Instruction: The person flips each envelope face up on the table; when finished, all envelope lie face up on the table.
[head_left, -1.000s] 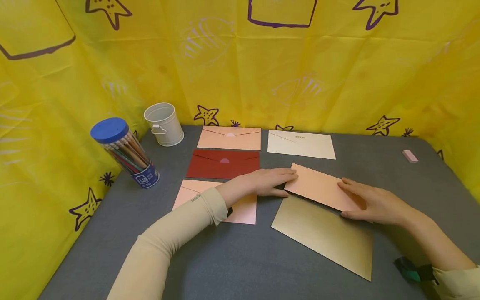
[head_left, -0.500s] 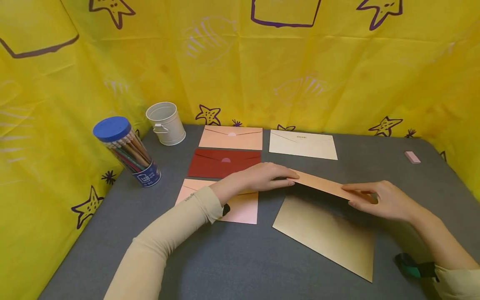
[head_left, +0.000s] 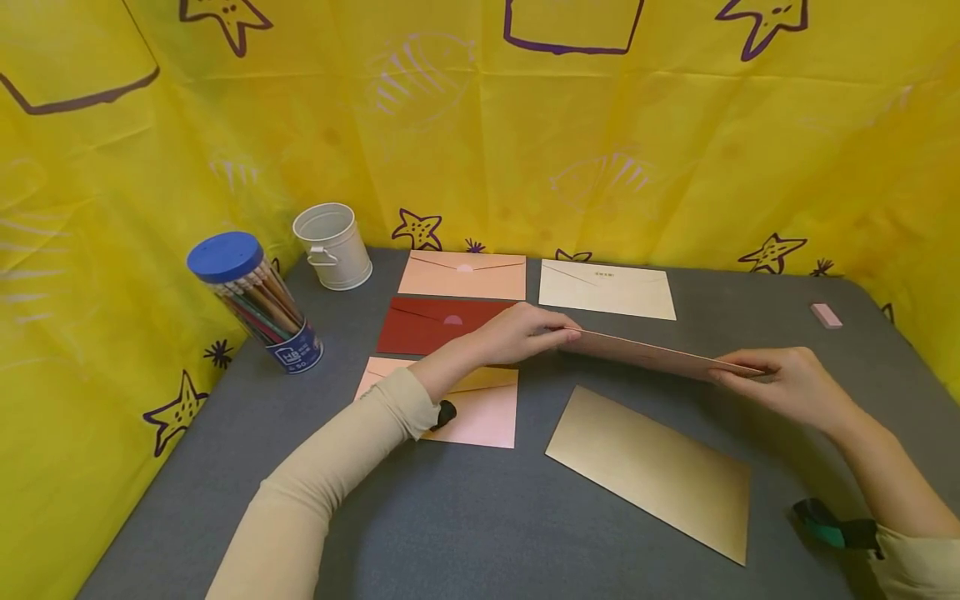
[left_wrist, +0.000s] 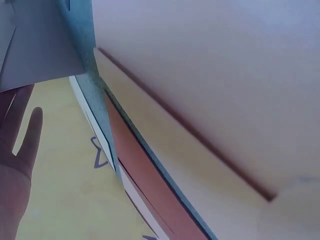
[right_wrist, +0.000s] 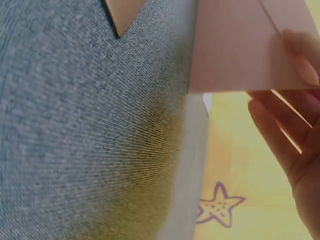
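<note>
A peach envelope (head_left: 645,353) is held off the table, tilted until almost edge-on in the head view. My left hand (head_left: 517,335) pinches its left end and my right hand (head_left: 798,387) pinches its right end. The right wrist view shows the thumb on the envelope's face (right_wrist: 235,50) with the other fingers behind. Below it a gold envelope (head_left: 652,475) lies slantwise on the table. Left of these, a pale pink envelope (head_left: 480,417) lies partly under my left forearm. Behind that is a red envelope (head_left: 420,325), partly covered by my left hand.
At the back lie another peach envelope (head_left: 461,285) and a cream envelope (head_left: 607,296). A white pail (head_left: 337,254) and a blue-lidded tub of pencils (head_left: 262,304) stand at left. A pink eraser (head_left: 827,315) lies far right. Yellow cloth (head_left: 480,142) hangs behind the table.
Both hands have lifted the peach envelope off the table, away from the gold one, and tipped it from face-up to nearly edge-on. The gold envelope has stayed in place.
</note>
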